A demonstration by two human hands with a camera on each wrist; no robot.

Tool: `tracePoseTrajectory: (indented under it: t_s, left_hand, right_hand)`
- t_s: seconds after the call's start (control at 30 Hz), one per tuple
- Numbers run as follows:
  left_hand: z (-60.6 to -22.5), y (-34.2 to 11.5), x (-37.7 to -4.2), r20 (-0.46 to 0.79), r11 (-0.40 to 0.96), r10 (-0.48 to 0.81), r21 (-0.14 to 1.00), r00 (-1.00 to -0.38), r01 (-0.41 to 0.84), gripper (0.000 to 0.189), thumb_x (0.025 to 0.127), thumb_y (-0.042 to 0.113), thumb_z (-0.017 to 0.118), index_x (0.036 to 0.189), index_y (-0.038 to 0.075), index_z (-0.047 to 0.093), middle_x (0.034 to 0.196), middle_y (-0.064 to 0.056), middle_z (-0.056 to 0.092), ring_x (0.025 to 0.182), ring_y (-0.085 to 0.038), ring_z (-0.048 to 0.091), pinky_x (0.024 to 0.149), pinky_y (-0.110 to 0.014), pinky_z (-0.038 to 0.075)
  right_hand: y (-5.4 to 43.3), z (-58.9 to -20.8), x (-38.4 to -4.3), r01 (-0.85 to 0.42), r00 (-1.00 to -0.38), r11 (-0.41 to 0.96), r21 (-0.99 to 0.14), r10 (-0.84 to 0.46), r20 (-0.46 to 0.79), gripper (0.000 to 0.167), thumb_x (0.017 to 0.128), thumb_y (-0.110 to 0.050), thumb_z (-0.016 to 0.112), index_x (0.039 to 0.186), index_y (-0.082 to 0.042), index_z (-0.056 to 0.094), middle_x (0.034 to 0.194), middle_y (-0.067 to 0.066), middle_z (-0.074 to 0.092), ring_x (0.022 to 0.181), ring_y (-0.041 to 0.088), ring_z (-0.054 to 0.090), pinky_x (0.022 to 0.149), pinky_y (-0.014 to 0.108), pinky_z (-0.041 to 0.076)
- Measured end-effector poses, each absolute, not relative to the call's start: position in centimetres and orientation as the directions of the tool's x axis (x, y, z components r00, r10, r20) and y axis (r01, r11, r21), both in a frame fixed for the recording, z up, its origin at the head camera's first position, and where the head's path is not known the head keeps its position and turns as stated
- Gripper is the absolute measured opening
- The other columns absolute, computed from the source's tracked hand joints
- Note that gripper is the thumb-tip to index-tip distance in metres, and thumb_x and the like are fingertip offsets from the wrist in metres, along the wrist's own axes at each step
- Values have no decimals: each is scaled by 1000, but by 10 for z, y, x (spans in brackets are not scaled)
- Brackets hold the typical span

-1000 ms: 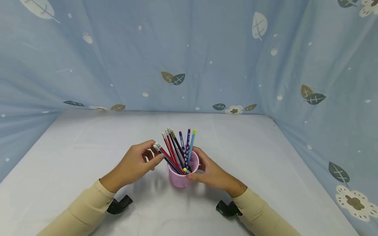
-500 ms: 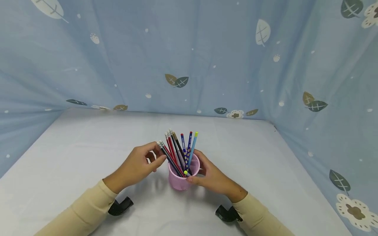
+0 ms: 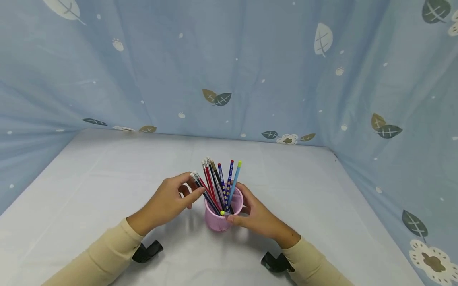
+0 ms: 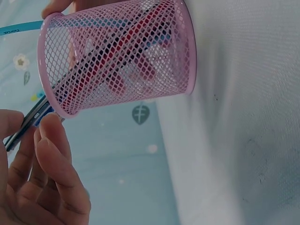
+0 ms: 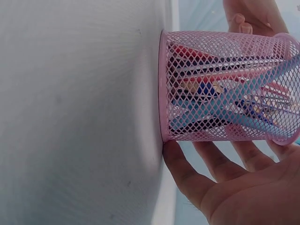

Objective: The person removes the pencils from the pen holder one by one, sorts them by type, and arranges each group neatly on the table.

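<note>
Pink mesh cup [image 3: 216, 225], upright on the white table [image 3: 100, 178], long axis vertical, mouth up. I'd call it light and fairly stiff, mesh giving some grip, painted rim maybe slicker; best hold is round the wall, below the rim. Pencils inside look light, rigid, smooth, likely to roll in the fingers; I'd take them by the upper shafts.

Pencils fan out: the leaning pencils [image 3: 210, 200] tilt up and toward the person's left, white eraser ends high, long axes diagonal. The light-blue pencil [image 3: 234, 182] tilts slightly right, yellow end up. A short yellow-tipped one [image 3: 224, 213] lies low at the near rim, rest hidden, can't call its axis.

Left hand [image 3: 167, 198]: thumb and index pinching the leaning pencils near their tops, loosely I'd judge; other fingers bent, just beside the cup. Right hand [image 3: 258, 216]: grasping the cup, thumb at the near rim, fingers along the far side, steadying it I think.

Further out: beige sleeves [image 3: 103, 254], black wrist mounts [image 3: 148, 252], leaf-print blue curtain [image 3: 250, 59] behind.
</note>
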State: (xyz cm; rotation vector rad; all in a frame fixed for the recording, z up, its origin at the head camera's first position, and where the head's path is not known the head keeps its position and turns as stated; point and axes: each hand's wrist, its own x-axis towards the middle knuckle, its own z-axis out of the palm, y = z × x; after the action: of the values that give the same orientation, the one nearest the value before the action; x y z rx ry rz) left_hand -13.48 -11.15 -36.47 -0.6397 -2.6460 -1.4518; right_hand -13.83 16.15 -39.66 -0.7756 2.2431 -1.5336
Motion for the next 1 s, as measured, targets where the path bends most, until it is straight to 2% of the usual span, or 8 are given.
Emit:
tracePoseTrajectory:
  t_s: [0.17, 0.3, 0.53, 0.67, 1.0]
  left_hand:
    - [-361, -113, -133, 244, 460, 317, 806, -916, 374, 20, 98, 33, 66, 88, 17, 58, 73, -5, 65, 57, -18, 64, 48, -25, 41]
    - [-360, -114, -132, 264, 458, 315, 799, -911, 390, 20, 98, 32, 66, 87, 17, 58, 75, 0, 64, 56, -16, 63, 48, -26, 42]
    - [-361, -109, -133, 233, 454, 349, 805, -908, 381, 17, 98, 32, 66, 90, 18, 59, 85, 4, 64, 57, -8, 61, 49, -26, 45]
    - [-362, -101, -135, 215, 456, 353, 810, -911, 368, 17, 98, 32, 66, 92, 18, 59, 87, 4, 64, 58, -9, 62, 49, -26, 45]
    - [-367, -99, -130, 186, 473, 313, 820, -931, 323, 15, 97, 30, 67, 95, 16, 60, 87, 3, 65, 59, -10, 63, 50, -26, 46]
  right_hand:
    - [159, -393, -137, -257, -804, 279, -925, -593, 45, 81, 91, -37, 73, 155, -37, 23, 159, 3, 34, 140, 35, 45, 107, 54, 46]
    - [157, -393, -136, -260, -809, 276, -925, -585, 53, 81, 91, -38, 74, 154, -40, 24, 158, 1, 36, 140, 34, 46, 106, 55, 46]
    - [162, -397, -128, -252, -815, 271, -929, -577, 52, 81, 93, -33, 72, 156, -37, 21, 161, 5, 32, 141, 36, 43, 106, 55, 46]
    - [167, -395, -127, -262, -826, 287, -921, -560, 60, 81, 94, -30, 71, 156, -37, 20, 162, 6, 30, 141, 38, 43, 107, 57, 44]
    - [160, -391, -130, -267, -805, 295, -917, -591, 45, 80, 95, -31, 70, 156, -36, 20, 162, 6, 30, 142, 36, 42, 108, 58, 43]
